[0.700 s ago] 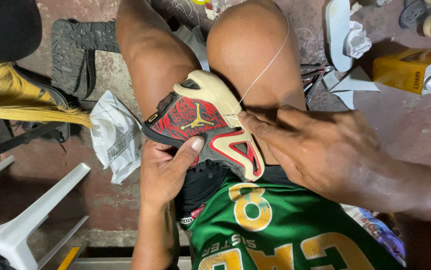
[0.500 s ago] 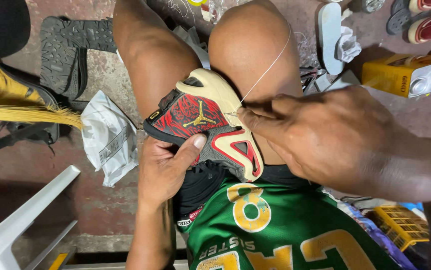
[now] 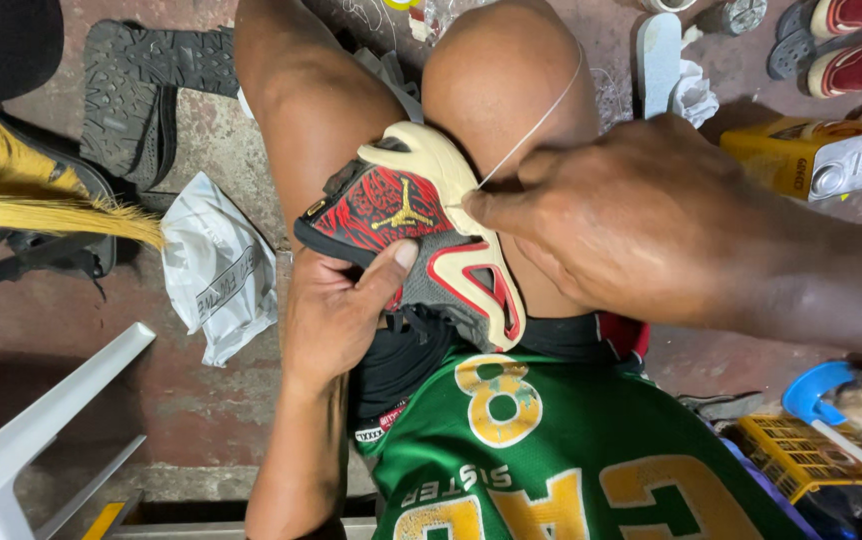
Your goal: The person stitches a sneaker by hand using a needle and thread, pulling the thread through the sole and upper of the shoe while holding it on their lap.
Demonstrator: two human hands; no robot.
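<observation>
A red, black and cream sneaker lies wedged between the person's bare knees, its cream sole edge turned up toward the camera. A thin white thread runs taut from the sole edge up across the right knee. The left hand cups the shoe from below, thumb pressed flat on the grey side panel, fingers wrapped under and out of sight. The right hand comes in from the right with fingertips pinched tight at the sole seam where the thread starts; whether they hold a needle cannot be told. That hand and forearm cover the shoe's right flank and part of the right thigh.

Below the shoe hangs a green jersey with yellow lettering. On the floor to the left lie a crumpled white plastic bag, a black boot sole and a yellow brush of fibres, with a white plastic chair at the lower left. To the right stand a yellow tin can, a pale flip-flop, red shoes and a yellow crate.
</observation>
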